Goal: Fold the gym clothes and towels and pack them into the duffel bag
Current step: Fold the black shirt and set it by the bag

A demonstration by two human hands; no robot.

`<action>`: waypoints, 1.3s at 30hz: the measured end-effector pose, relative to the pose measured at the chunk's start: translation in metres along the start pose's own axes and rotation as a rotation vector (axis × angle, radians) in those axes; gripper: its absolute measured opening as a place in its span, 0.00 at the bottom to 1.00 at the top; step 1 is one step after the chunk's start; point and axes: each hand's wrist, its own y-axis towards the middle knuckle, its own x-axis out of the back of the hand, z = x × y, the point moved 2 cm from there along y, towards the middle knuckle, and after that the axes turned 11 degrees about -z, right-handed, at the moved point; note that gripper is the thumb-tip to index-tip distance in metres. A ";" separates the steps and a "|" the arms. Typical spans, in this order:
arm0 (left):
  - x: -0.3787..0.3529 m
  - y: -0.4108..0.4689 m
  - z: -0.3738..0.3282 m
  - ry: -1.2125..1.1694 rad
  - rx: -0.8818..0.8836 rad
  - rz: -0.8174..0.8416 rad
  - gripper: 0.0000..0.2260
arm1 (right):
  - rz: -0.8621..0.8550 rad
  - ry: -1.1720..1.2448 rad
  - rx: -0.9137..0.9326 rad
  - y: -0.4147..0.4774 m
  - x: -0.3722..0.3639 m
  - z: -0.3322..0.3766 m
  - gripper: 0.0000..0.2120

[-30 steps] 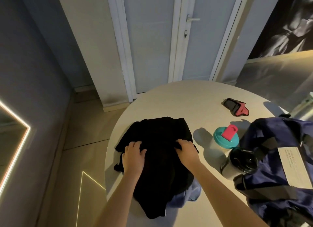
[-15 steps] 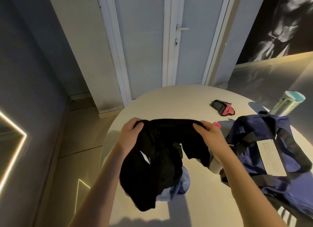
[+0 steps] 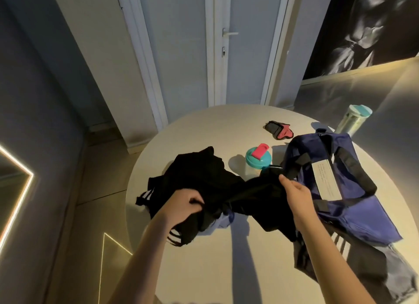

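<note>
Bench: round, pale cream top [image 3: 204, 269], lit warmly from the right; two long arm shadows fall across its near part at 6 o'clock.
Black garment: a black garment [image 3: 204, 179] with white stripes lies bunched at 9 to 10 o'clock on the bench, its near part lifted and stretched between the two hands.
Left hand: the left hand [image 3: 181, 204] has its fingers [image 3: 195, 200] curled tight round a bunch of the black cloth, at about 8 o'clock.
Right hand: the right hand [image 3: 294, 195] pinches the other end of the cloth between thumb and fingers, just in front of the bag.
Blue cloth: a pale blue cloth [image 3: 223, 221] shows from under the black garment, near the bench's middle.
Duffel bag: the navy duffel bag [image 3: 353, 213] with black straps and a white label lies from 2 to 4 o'clock; whether it is unzipped cannot be told.
Shaker: a clear shaker [image 3: 258, 159] with a teal lid and pink flap stands upright at 12 o'clock, between garment and bag.
Small item: a black and pink item [image 3: 278, 130] lies at 1 o'clock, apart from the rest.
Tall bottle: a clear tall bottle [image 3: 352, 122] with a teal cap stands at 2 o'clock, behind the bag.
Room: a white door [image 3: 244, 65] with a lever handle [image 3: 229, 33] lies beyond 12 o'clock; a black-and-white wall picture [image 3: 367, 27] hangs at upper right; a glowing light strip [image 3: 20, 190] angles along the left wall; tiled floor [image 3: 102, 167] at 9 o'clock.
</note>
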 end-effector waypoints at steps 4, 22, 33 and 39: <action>-0.043 -0.029 0.030 0.066 0.099 -0.100 0.06 | 0.056 -0.478 0.098 0.006 0.000 -0.052 0.14; 0.001 -0.070 0.009 -0.040 -0.061 -0.524 0.19 | 0.627 -0.595 0.721 -0.043 -0.101 -0.048 0.07; 0.033 -0.062 -0.055 -0.219 -0.113 -0.385 0.22 | 0.836 -0.480 0.682 -0.064 -0.084 -0.011 0.03; 0.029 -0.057 -0.050 -0.109 -0.048 -0.420 0.19 | 0.662 -0.326 0.618 -0.045 -0.039 0.003 0.05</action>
